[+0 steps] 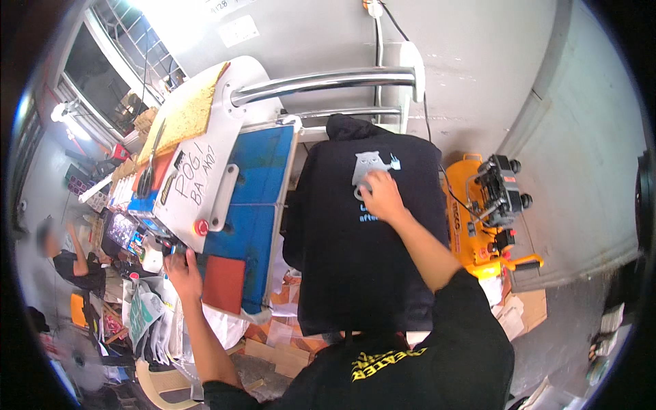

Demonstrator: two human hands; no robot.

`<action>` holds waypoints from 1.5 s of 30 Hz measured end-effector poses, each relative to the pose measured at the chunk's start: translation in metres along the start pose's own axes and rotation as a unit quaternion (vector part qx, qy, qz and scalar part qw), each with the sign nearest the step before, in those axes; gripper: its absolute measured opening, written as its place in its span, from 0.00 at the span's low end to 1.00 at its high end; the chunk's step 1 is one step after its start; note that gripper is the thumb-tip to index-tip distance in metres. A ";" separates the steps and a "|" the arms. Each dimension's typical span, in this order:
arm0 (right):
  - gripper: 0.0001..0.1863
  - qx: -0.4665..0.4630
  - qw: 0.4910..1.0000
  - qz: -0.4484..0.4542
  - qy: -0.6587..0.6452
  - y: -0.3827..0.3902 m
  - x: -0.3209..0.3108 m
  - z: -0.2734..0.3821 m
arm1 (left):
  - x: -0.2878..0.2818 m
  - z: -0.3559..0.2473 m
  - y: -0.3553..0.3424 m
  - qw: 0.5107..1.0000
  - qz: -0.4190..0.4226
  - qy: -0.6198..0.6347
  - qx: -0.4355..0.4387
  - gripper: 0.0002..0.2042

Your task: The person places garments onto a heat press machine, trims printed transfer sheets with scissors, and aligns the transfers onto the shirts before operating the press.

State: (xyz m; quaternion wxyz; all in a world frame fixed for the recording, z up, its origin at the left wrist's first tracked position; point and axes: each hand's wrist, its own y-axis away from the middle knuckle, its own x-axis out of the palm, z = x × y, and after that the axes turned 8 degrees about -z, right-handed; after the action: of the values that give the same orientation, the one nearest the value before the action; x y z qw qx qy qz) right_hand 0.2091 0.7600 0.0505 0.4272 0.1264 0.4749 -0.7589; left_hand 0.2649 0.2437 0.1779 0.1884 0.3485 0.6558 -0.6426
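Shirt picture (pixel 370 162) being touched by right hand (pixel 384 196), pinch unclear | handle (pixel 168 248) being held by left hand (pixel 183 273) | next: soft touch likely being needed

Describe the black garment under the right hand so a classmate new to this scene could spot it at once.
Find the white machine with shiny metal bars. Below them in the picture, between a blue board and an orange machine, the black garment lies spread under the right hand. Unlike the person's black shirt with its yellow lettering, it bears a grey cartoon animal.
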 end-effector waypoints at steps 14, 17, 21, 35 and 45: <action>0.13 0.122 0.991 0.046 -0.019 -0.180 0.094 -0.064 | -0.043 -0.100 -0.001 0.991 0.133 -0.006 -0.022 0.21; 0.11 0.112 0.987 0.056 -0.100 -0.155 0.016 -0.022 | -0.043 -0.115 -0.006 0.995 0.093 0.019 -0.013 0.16; 0.08 0.127 0.957 0.093 -0.245 -0.105 -0.064 0.021 | -0.040 -0.136 -0.005 0.993 0.060 0.064 0.083 0.18; 0.35 0.099 0.959 -0.264 -0.017 0.069 -0.093 0.267 | 0.000 0.024 0.024 0.874 0.065 0.466 0.119 0.07; 0.32 0.174 0.849 -0.476 0.147 0.073 -0.113 0.181 | 0.220 0.223 -0.008 0.972 0.102 0.207 0.046 0.14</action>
State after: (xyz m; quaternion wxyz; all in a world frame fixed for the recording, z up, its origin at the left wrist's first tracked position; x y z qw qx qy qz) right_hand 0.3719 0.6564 0.1671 -0.0902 0.0670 0.3946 -0.9119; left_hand 0.0633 0.0741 0.0075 0.0969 0.5468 0.6116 -0.5635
